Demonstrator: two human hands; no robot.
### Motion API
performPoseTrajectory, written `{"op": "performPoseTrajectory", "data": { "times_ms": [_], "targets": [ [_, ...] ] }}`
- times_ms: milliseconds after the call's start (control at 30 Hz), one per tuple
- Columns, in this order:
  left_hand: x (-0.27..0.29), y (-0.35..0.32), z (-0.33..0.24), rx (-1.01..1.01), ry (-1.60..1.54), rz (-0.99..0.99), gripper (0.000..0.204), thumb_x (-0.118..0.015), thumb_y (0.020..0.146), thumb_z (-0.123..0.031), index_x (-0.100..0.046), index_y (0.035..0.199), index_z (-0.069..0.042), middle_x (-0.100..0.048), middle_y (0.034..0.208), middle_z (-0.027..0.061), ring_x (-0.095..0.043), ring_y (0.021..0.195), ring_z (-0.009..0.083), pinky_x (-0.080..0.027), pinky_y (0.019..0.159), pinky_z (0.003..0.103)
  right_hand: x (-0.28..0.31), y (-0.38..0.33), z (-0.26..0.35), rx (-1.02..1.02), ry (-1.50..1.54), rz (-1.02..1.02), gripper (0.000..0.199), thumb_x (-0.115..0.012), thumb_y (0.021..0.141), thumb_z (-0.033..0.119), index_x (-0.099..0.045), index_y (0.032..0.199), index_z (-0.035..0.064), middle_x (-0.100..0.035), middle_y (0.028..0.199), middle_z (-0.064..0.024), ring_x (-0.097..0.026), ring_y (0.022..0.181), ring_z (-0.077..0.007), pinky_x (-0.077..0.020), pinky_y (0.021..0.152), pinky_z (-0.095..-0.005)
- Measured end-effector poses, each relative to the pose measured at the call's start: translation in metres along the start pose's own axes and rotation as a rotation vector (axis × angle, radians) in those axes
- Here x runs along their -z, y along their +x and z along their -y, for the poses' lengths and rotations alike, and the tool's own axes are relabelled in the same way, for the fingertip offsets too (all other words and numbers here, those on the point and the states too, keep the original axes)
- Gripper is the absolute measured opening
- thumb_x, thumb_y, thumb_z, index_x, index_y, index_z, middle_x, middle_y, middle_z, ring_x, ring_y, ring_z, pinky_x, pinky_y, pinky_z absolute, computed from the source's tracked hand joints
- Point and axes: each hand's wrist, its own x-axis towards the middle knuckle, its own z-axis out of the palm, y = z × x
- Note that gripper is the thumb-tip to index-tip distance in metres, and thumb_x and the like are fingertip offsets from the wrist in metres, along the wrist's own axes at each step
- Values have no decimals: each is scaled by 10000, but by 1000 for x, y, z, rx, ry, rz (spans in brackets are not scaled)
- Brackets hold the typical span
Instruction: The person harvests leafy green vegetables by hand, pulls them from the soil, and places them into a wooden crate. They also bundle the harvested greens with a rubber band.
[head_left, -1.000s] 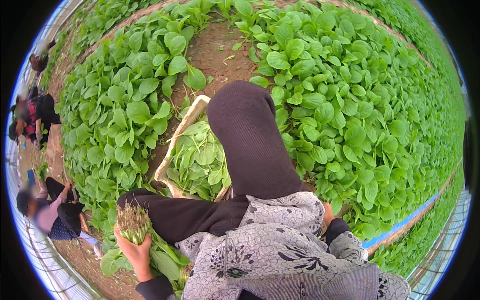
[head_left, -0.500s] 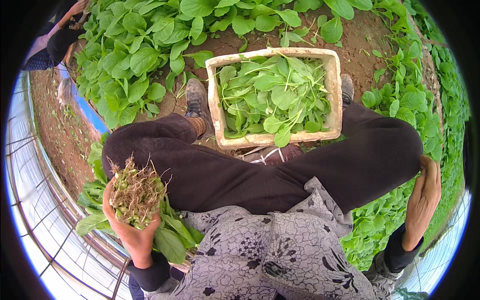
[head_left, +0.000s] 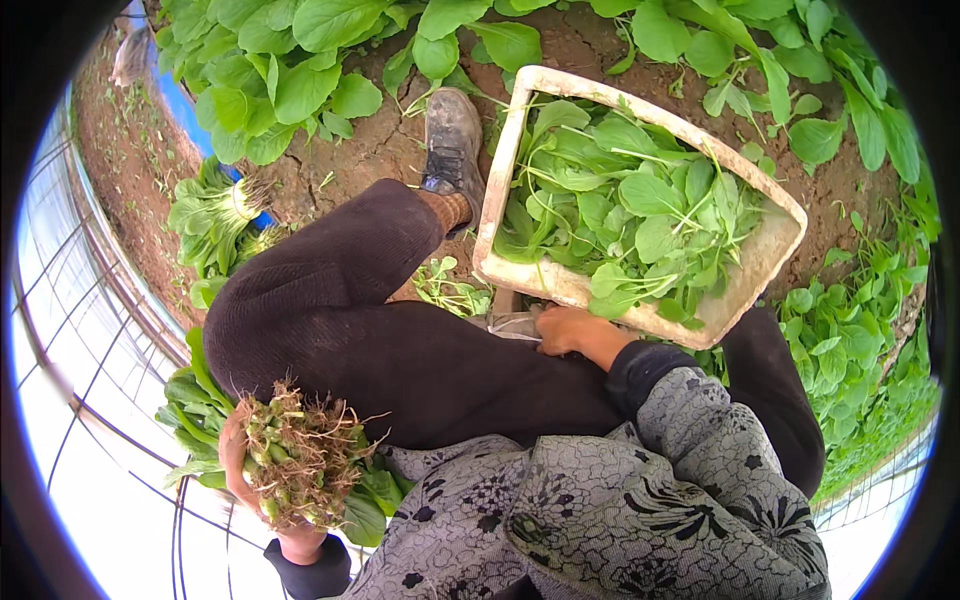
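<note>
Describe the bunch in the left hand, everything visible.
The bunch of greens is a thick bundle of pulled leafy plants, root ends up toward the camera: tangled pale-brown roots with soil, pale green stem bases below, dark green leaves fanning out beneath and to both sides. The left hand grips it around the stems, beside the person's dark trouser leg.

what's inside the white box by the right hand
The white rectangular foam box is filled with loose green leafy plants, stems showing among the leaves. They cover its floor, so anything beneath cannot be seen.
</note>
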Motion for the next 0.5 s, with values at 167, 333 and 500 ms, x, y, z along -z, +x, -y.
{"op": "performPoseTrajectory", "data": {
  "times_ms": [167, 333, 500],
  "targets": [
    [15, 42, -39, 61, -23, 58, 707, -741, 802, -209, -350, 1376, -78, -492, 1323, 220, -486, 1217, 357, -376, 1049, 484, -25, 22, -9, 138, 34, -104, 915, -830, 661, 338, -368, 1309, -114, -592, 1202, -288, -572, 1157, -383, -447, 989, -430],
    [37, 92, -57, 33, 79, 203, 683, -733, 805, -181, -355, 1363, -75, -521, 1293, 214, -485, 1228, 362, -340, 1077, 515, -38, 38, -25, 212, 406, -25, 830, -812, 581, 303, -426, 1188, -110, -621, 1048, -296, -623, 1000, -392, -496, 882, -431],
    [63, 106, -28, -186, 268, 265, 568, -635, 886, -214, -362, 1359, -58, -486, 1318, 262, -514, 1195, 389, -405, 1032, 511, -29, 22, 13, 286, 279, -118, 745, -761, 585, 395, -503, 1091, -86, -648, 868, -235, -655, 865, -368, -520, 763, -445]
  ]
}}
